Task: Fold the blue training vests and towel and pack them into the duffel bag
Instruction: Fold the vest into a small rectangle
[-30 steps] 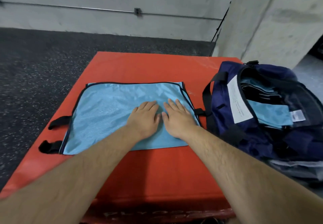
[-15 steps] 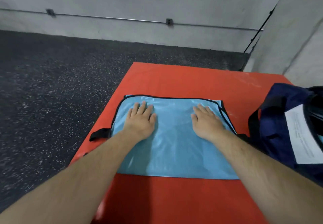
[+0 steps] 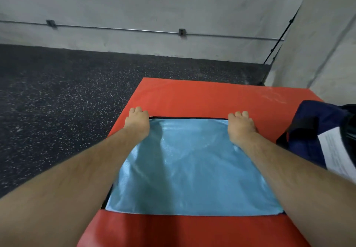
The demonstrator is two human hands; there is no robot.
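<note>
1. Floor (image 3: 67, 102): dark speckled rubber, matte and grainy. Behind it is a bare concrete wall (image 3: 154, 6), smooth.

2. Red pad (image 3: 192, 96): a flat-topped vinyl block, my work surface. It looks slick, so I judge cloth will slide on it easily.

3. Vest (image 3: 188, 169): pale blue with a shiny fine mesh and thin black binding along the far edge. It lies flat in a rough rectangle in the middle of the pad, just left of the bag. I judge it very light, limp and slippery. It will hold no crease by itself and any fold must be pressed down. The bound far corners are the best places to hold it.

4. Duffel bag (image 3: 312, 127): navy woven fabric, soft-sided and slumped on the right of the pad. A white label (image 3: 335, 154) shows, but the opening is out of frame.

5. Left hand (image 3: 137, 121): grips the vest's far left corner, fingers curled over the edge and thumb hidden.

6. Right hand (image 3: 240, 126): grips the far right corner the same way.
</note>
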